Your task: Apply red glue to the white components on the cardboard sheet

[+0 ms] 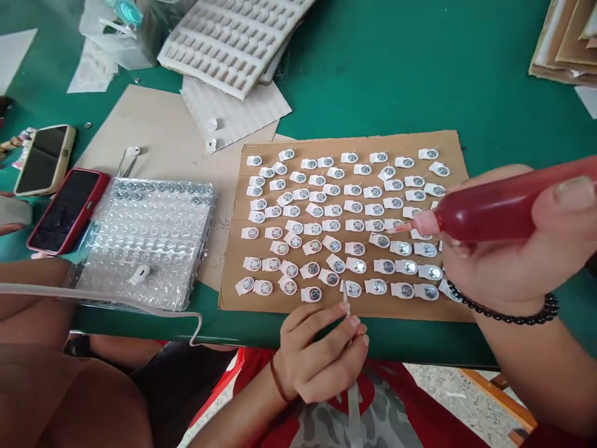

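Observation:
A brown cardboard sheet (233,249) bears several small white parts with round silver discs, laid out in rough rows. My right hand (508,255) is wrapped round a bottle of red liquid (485,208), tilted so that its pink nozzle (403,228) points left, over the parts in the middle right of the sheet. At the sheet's front edge, my left hand (326,351) pinches slim tweezers (353,404), whose tip is beside a disc part (353,289) in the lowest row.
Clear plastic trays (153,249) with a white earbud (140,274) stand left, beside two phones (69,211) (44,158). White moulded trays (233,43) and a plastic container (130,37) lie behind. Another person's arm (32,292) rests at far left; stacked cardboard (559,50) is back right.

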{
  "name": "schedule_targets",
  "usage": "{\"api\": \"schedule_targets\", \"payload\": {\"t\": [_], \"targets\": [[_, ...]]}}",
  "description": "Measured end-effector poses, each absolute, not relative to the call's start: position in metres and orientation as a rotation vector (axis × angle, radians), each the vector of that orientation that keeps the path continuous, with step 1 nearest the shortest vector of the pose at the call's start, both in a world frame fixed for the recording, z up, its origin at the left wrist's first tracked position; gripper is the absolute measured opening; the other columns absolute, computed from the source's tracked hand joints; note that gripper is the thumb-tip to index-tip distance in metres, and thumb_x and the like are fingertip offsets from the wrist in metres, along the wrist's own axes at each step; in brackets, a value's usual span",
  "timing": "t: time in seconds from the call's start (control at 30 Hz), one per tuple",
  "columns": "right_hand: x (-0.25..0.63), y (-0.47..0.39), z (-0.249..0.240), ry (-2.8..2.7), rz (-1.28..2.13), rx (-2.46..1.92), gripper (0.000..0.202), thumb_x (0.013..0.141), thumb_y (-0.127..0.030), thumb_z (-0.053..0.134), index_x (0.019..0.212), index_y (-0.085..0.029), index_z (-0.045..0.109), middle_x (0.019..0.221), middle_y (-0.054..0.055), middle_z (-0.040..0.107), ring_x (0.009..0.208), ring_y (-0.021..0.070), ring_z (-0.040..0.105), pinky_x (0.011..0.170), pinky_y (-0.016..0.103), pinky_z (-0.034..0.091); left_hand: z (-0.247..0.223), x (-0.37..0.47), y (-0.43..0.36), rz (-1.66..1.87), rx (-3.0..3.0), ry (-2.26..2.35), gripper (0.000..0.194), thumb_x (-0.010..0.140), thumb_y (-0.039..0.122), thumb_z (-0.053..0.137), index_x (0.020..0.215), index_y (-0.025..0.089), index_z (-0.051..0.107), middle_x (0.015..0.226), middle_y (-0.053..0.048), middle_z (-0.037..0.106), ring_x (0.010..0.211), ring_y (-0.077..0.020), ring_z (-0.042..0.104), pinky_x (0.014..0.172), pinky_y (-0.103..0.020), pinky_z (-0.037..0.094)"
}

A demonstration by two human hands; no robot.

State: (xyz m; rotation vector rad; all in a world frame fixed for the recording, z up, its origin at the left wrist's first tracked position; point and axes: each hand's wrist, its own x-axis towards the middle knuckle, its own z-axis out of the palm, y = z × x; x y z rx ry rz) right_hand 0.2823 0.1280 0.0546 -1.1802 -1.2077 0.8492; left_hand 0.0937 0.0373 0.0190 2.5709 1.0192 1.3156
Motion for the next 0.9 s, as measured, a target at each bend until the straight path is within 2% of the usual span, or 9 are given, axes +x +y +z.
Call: {"api": "schedule_targets", "payload": {"t": [0.1,0.2,0.27,0.43,0.73,0.9], "targets": [[0.278,0.125,0.049,-1.051,0.944,-1.045,0.036,0.085,-0.047,0.046,0.066,-0.020,0.061,0.055,0.001,0.057,0.047,0.0140,0.059,0.039,0.026,0.048,0.021,0.092,0.039,1.288,2.582,1.053,0.011,0.068,0.007,0.069,0.074,0.016,0.067,0.075,0.001,0.072,0.079,-0.0178,0.069,0.066,-0.028,0.058],[0.280,0.118,0.044,-1.026,1.197,-1.049,0.029,0.079,-0.050,0.054,0.079,-0.022,0.063,0.058,0.001,0.062,0.052,0.0215,0.063,0.047,0.036,0.056,0.021,0.090,0.039,1.271,2.575,1.093,0.009,0.073,0.007,0.065,0.075,0.015,0.067,0.076,0.000,0.072,0.081,-0.0166,0.068,0.069,-0.027,0.056],[0.283,0.114,0.040,-1.084,1.272,-1.052,0.028,0.078,-0.050,0.056,0.084,-0.023,0.063,0.063,0.002,0.063,0.057,0.0234,0.065,0.053,0.038,0.058,0.020,0.089,0.040,1.270,2.578,1.092,0.009,0.077,0.008,0.061,0.076,0.014,0.067,0.076,-0.001,0.072,0.083,-0.0164,0.068,0.070,-0.026,0.055],[0.283,0.108,0.032,-1.169,1.317,-1.040,0.025,0.080,-0.048,0.056,0.087,-0.025,0.062,0.073,0.003,0.063,0.061,0.0213,0.065,0.059,0.036,0.059,0.017,0.090,0.040,1.246,2.588,1.084,0.009,0.080,0.009,0.058,0.079,0.012,0.067,0.079,-0.003,0.072,0.087,-0.0172,0.068,0.063,-0.023,0.053],[0.277,0.108,0.032,-1.143,1.458,-0.993,0.022,0.080,-0.047,0.056,0.087,-0.027,0.062,0.069,0.003,0.065,0.063,0.0241,0.066,0.059,0.038,0.060,0.009,0.092,0.038,1.276,2.483,1.179,0.009,0.075,0.008,0.064,0.082,0.012,0.067,0.081,-0.004,0.072,0.088,-0.0184,0.067,0.061,-0.025,0.053],[0.278,0.107,0.032,-1.219,1.281,-1.071,0.025,0.079,-0.048,0.058,0.085,-0.024,0.065,0.070,0.004,0.064,0.060,0.0192,0.064,0.054,0.031,0.058,0.007,0.094,0.037,1.275,2.491,1.205,0.008,0.075,0.009,0.063,0.082,0.014,0.066,0.082,-0.002,0.072,0.088,-0.0168,0.067,0.059,-0.024,0.051]]}}
